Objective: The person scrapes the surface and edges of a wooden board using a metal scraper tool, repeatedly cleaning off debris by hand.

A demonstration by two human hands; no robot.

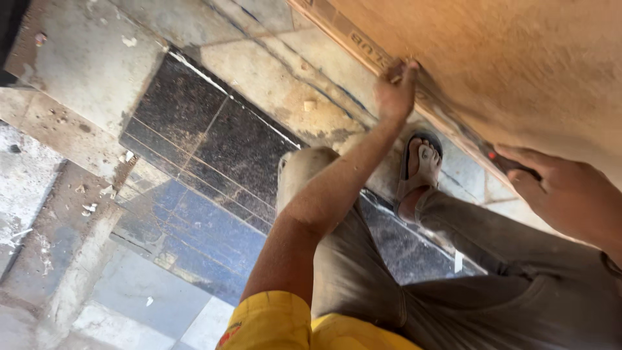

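Wooden straightedge [389, 65] is pressed along the foot of the tan plastered wall [518, 58]; left hand [395, 91] is closed on its far end, fingers curled; right hand [570, 194] is clamped on a dark red-tipped tool [512, 162] nearer; sandalled foot [421, 165] is planted below on the dusty tiled floor [194, 149].
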